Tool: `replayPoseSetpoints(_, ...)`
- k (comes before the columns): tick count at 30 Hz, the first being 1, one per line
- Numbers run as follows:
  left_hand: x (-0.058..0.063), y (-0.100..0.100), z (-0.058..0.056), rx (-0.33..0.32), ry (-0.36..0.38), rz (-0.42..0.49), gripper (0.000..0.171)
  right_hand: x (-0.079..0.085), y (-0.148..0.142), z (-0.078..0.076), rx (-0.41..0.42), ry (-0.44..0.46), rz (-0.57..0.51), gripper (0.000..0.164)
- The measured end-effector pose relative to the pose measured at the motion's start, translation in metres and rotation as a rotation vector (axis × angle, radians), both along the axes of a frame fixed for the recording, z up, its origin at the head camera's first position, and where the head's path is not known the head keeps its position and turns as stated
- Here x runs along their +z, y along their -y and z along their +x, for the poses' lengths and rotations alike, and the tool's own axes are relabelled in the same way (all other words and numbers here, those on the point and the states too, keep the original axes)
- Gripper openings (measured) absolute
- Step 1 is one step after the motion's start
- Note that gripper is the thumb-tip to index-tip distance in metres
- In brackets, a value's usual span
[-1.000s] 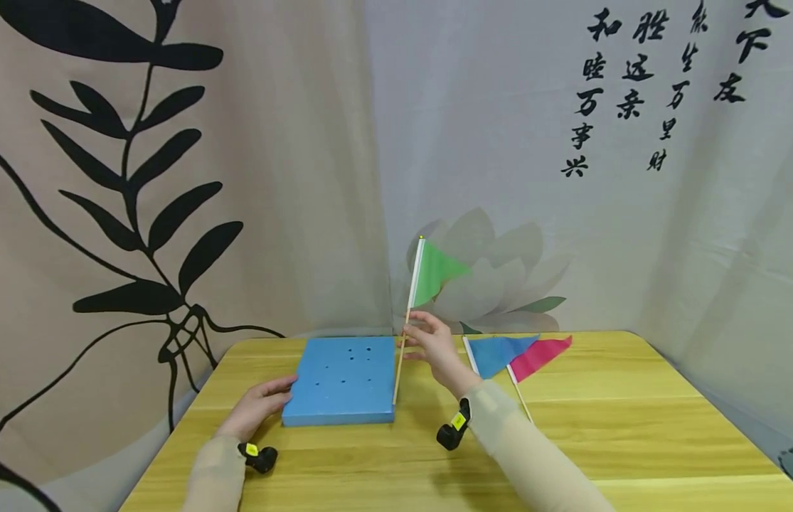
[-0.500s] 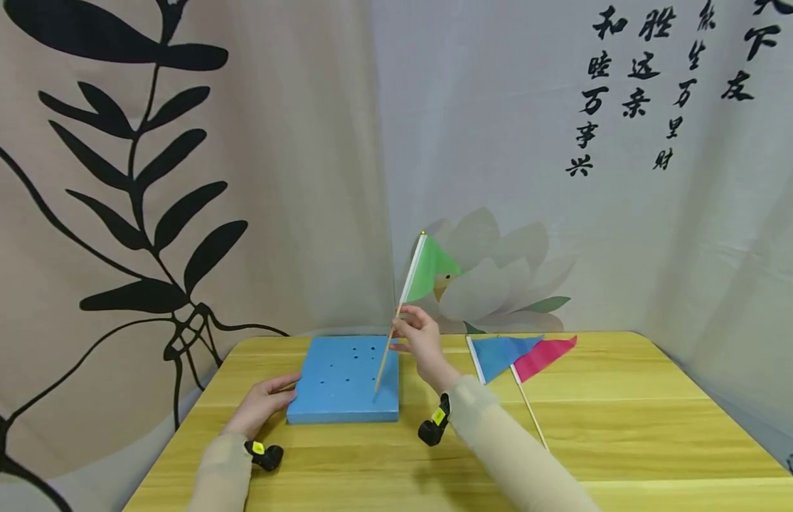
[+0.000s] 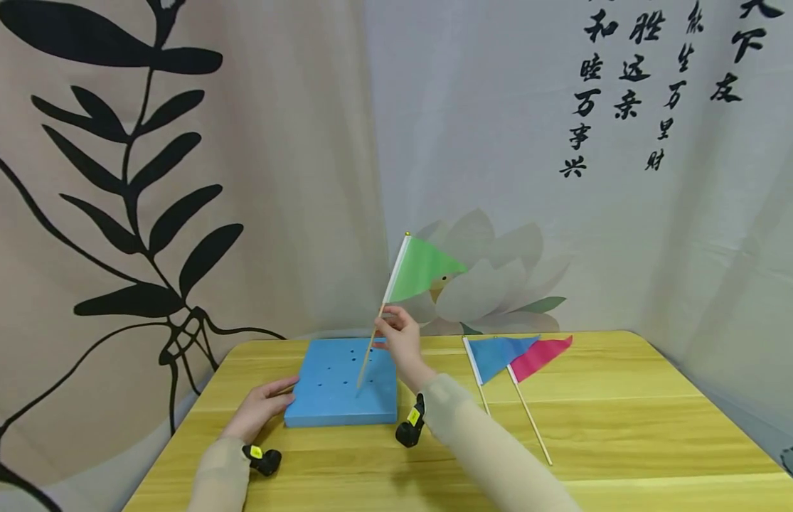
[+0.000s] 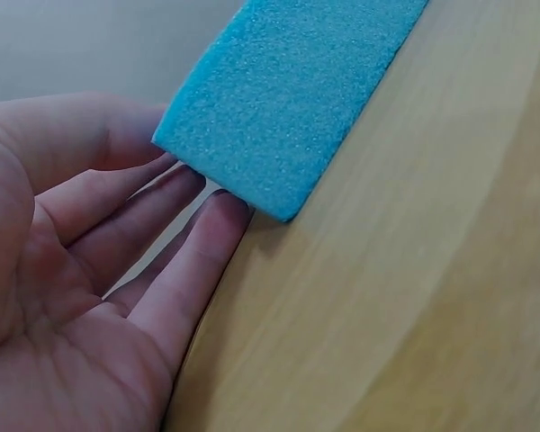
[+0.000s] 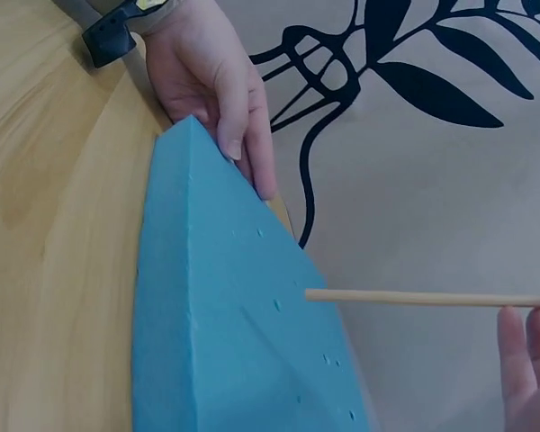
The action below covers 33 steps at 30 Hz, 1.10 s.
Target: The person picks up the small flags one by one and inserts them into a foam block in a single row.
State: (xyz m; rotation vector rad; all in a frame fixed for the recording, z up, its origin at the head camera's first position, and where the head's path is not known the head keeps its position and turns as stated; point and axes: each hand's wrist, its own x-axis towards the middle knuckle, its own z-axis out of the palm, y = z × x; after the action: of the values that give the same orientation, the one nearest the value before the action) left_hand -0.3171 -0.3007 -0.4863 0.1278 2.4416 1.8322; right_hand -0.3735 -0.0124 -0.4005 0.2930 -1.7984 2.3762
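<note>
A blue foam block [image 3: 306, 405] with several small holes in its top lies on the table. My right hand [image 3: 402, 345] pinches the wooden stick of a small green pennant flag [image 3: 422, 270] and holds it tilted over the block. In the right wrist view the bare lower end of the stick [image 5: 405, 297] hovers above the block's top, near a hole, with its shadow on the foam. My left hand [image 3: 258, 409] rests against the block's left side, its fingers mostly straight; in the left wrist view the fingertips [image 4: 225, 211] touch a foam corner.
Right of the block, a blue pennant flag [image 3: 498, 355] and a red pennant flag [image 3: 540, 358] lie overlapping on the wooden table [image 3: 626, 427]. Behind the table hangs a pale curtain [image 3: 294, 178] with printed leaves and characters.
My right hand has carried the green flag leftward from the block's right edge to over its top. More of the lying flags' sticks shows now. The left hand stays at the block's side.
</note>
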Motion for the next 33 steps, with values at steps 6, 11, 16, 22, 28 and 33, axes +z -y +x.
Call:
replayPoseSetpoints(6, -0.003, 0.003, -0.001, -0.012, -0.021, 0.016, 0.05, 0.0, 0.015, 0.004, 0.007, 0.023, -0.011, 0.02)
replayPoseSetpoints(11, -0.005, 0.004, -0.001, -0.019, -0.011, 0.017, 0.051, -0.007, 0.028, 0.001, -0.029, 0.0, -0.027, 0.019)
replayPoseSetpoints(16, -0.005, 0.005, -0.002, -0.026, 0.008, 0.009, 0.053, -0.01, 0.039, 0.0, -0.058, -0.006, -0.04, 0.017)
replayPoseSetpoints(22, -0.004, 0.007, -0.003, -0.025, 0.021, 0.018, 0.052, -0.012, 0.047, -0.002, -0.066, -0.01, -0.037, 0.017)
replayPoseSetpoints(28, -0.001, 0.009, 0.001, -0.078, 0.007, 0.007, 0.056, -0.016, 0.055, -0.003, -0.075, -0.001, 0.007, 0.016)
replayPoseSetpoints(33, 0.0, 0.01, 0.001, -0.091, 0.003, -0.001, 0.056, -0.017, 0.06, -0.002, -0.065, -0.01, 0.04, 0.015)
